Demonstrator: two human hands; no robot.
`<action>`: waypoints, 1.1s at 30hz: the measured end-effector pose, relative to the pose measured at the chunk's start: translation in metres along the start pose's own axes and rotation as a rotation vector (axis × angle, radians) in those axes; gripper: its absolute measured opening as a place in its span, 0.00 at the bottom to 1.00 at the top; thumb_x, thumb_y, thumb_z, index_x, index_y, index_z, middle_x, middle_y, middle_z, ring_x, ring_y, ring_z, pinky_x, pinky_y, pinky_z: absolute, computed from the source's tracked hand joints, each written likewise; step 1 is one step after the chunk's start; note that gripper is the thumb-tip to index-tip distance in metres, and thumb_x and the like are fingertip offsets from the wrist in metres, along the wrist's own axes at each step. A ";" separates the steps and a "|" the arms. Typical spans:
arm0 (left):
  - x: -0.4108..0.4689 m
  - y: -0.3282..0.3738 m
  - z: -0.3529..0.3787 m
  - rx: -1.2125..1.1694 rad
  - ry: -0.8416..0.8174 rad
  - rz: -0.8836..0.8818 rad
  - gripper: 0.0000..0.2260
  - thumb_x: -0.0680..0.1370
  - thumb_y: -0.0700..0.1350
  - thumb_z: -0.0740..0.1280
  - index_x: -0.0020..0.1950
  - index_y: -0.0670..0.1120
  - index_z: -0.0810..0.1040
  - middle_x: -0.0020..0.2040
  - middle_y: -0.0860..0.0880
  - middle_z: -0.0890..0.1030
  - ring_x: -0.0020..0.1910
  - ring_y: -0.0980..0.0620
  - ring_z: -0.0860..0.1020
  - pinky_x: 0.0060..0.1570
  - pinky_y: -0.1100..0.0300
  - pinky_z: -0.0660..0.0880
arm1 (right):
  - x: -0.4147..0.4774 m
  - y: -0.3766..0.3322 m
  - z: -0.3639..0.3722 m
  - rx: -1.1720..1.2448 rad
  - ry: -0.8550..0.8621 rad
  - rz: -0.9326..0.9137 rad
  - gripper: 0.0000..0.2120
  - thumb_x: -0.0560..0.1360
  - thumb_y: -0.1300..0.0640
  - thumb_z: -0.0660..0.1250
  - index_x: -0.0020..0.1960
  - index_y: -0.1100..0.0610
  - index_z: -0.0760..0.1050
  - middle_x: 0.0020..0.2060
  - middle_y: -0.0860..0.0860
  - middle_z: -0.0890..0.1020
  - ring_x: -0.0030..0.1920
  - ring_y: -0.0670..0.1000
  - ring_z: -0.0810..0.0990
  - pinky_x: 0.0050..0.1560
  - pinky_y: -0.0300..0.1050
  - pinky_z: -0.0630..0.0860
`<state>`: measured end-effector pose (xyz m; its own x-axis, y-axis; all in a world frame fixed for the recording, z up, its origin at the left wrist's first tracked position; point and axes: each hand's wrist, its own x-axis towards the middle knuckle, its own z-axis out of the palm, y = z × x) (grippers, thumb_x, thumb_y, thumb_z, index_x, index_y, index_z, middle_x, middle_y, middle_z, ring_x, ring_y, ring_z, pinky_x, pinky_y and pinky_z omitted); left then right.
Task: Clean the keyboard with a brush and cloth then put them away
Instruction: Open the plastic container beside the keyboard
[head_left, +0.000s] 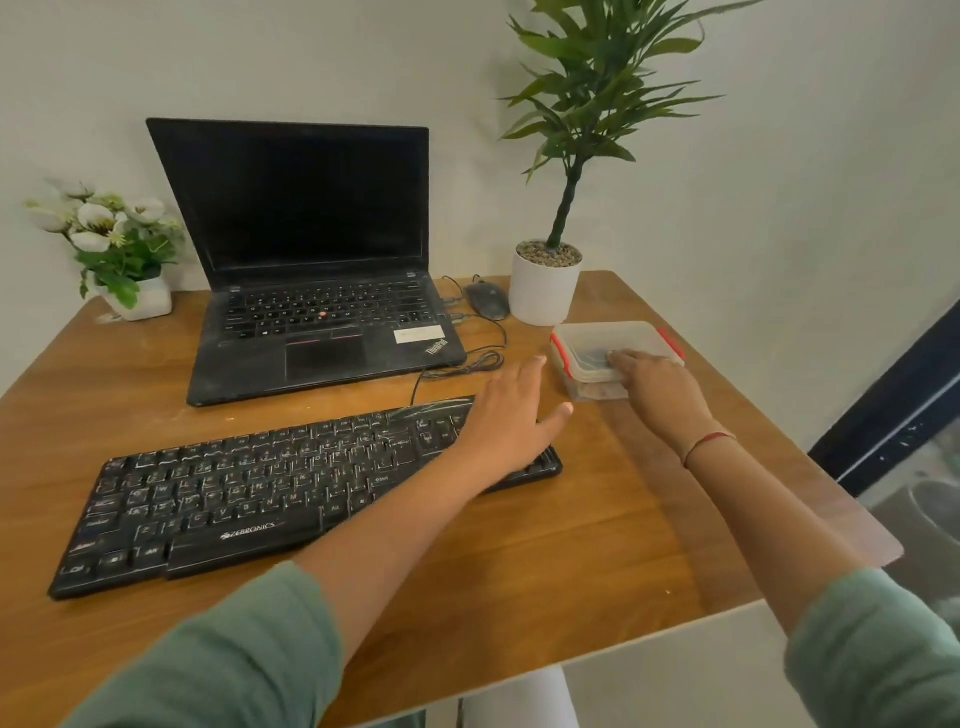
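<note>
"Keyboard (249, 499) lies on the table (571, 545), long axis eight o'clock to two o'clock. Brush, cloth?"

"Neither shows. They are probably inside the box (589, 391), at two o'clock from the keyboard's right end."

"Hands?"

"Right hand (660, 387) rests on the lid (618, 332), fingers fairly straight, gripping nothing. Left hand (511, 415) hovers open over the keyboard's right end — box at its two o'clock, near. The right is nearer — better placed to unclip."
</note>
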<state>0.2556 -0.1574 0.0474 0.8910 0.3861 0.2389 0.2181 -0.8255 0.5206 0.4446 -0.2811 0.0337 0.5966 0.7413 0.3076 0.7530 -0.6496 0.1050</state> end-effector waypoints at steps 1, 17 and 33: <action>0.009 0.004 0.000 -0.089 -0.035 -0.032 0.26 0.78 0.55 0.61 0.72 0.43 0.61 0.69 0.44 0.68 0.66 0.48 0.67 0.63 0.54 0.66 | -0.004 0.002 -0.003 0.017 -0.013 -0.005 0.23 0.77 0.64 0.62 0.70 0.52 0.69 0.64 0.52 0.77 0.56 0.56 0.80 0.57 0.52 0.77; 0.076 0.019 0.018 -0.722 -0.150 -0.500 0.12 0.74 0.40 0.70 0.50 0.51 0.69 0.54 0.44 0.76 0.45 0.49 0.80 0.43 0.55 0.81 | -0.004 0.036 -0.009 0.899 -0.122 0.678 0.19 0.81 0.50 0.55 0.60 0.63 0.74 0.54 0.59 0.80 0.48 0.56 0.78 0.45 0.48 0.76; 0.081 0.011 0.026 -0.913 -0.133 -0.653 0.10 0.76 0.38 0.68 0.55 0.43 0.73 0.54 0.43 0.79 0.49 0.46 0.82 0.44 0.55 0.81 | 0.008 0.038 -0.008 0.917 0.133 0.906 0.11 0.78 0.60 0.58 0.50 0.64 0.77 0.45 0.55 0.77 0.45 0.57 0.77 0.41 0.44 0.72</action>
<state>0.3404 -0.1458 0.0510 0.7602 0.5415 -0.3589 0.3336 0.1487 0.9309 0.4763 -0.3014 0.0480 0.9987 0.0446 0.0245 0.0441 -0.5165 -0.8551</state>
